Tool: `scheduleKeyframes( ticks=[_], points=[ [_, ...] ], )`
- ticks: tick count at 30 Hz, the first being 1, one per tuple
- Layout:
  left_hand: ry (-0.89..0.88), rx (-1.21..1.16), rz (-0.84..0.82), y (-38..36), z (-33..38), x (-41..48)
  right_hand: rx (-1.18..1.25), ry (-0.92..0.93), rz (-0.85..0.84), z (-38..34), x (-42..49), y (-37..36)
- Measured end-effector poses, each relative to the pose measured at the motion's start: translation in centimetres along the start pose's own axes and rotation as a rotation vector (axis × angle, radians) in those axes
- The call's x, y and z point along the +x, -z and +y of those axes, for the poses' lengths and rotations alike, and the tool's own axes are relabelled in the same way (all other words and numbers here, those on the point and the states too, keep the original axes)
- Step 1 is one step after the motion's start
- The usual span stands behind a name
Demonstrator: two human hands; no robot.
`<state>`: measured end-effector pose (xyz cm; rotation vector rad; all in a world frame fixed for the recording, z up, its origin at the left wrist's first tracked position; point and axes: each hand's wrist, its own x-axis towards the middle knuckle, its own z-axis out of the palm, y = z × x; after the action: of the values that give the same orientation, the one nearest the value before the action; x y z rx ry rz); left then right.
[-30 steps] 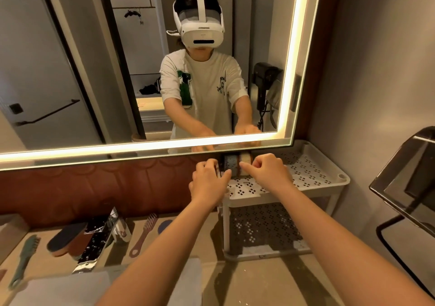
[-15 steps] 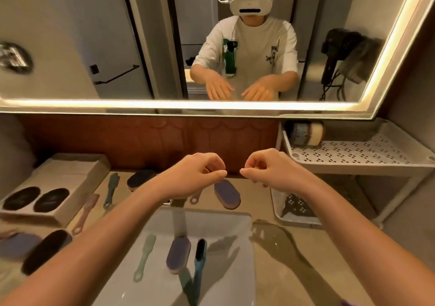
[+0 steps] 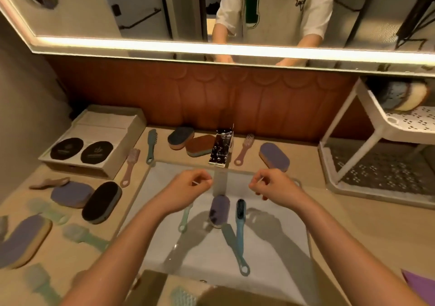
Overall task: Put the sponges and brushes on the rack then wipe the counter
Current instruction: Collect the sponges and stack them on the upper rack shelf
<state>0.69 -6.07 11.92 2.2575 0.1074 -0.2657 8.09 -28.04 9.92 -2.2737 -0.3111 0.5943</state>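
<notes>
1. Head view, your hands: your left hand (image 3: 188, 189) and right hand (image 3: 274, 185) hover side by side above the white rectangular sink basin (image 3: 277, 256), fingers loosely curled with thumb near forefinger, holding nothing. That placement reads as a pause over the basin to choose the next item.

2. Head view, basin: directly below your hands lie a purple oval sponge (image 3: 220, 210), a blue-handled brush with black bristles (image 3: 240, 232) and a pale green brush (image 3: 184, 218). They lie nearest your hands, so one of them looks like the easiest next pick.

3. Head view, rack: the white perforated two-tier plastic rack (image 3: 386, 122) stands at the right end of the tan counter (image 3: 367, 225). Only a blue-and-cream sponge (image 3: 404, 93) sits on its upper shelf, pushed to the back left corner, probably to leave room.

4. Head view, counter: more sponges and brushes remain scattered, among them a purple-topped oval sponge (image 3: 274, 156) and a pink brush (image 3: 243, 149) right of the chrome tap (image 3: 221, 148), and a black oval sponge (image 3: 102, 202) on the left. Wiping looks a long way off.
</notes>
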Motion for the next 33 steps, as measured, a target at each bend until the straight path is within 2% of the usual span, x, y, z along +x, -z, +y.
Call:
scheduleKeyframes(
  ticks=[7, 17, 23, 29, 33],
  points=[
    [0.198, -0.150, -0.084, -2.9, -8.4, 2.1, -0.013, -0.177, -0.019, 2.8, 3.6, -7.7],
    [0.509, -0.248, -0.215, -9.2, -15.0, 6.3, 0.097, -0.433, -0.033, 6.5, 8.3, -16.8],
    [0.556, -0.289, -0.236, -11.7, -16.2, 8.2, 0.192, -0.542, -0.016, 6.9, 10.3, -19.0],
    [0.616, -0.319, -0.266, -12.5, -16.0, 9.2, 0.231, -0.514, 0.010, 7.6, 10.8, -20.0],
    [0.755, -0.497, -0.117, -12.6, -15.7, 9.3, 0.383, -0.471, 0.116, 7.7, 10.4, -19.7]
  ],
)
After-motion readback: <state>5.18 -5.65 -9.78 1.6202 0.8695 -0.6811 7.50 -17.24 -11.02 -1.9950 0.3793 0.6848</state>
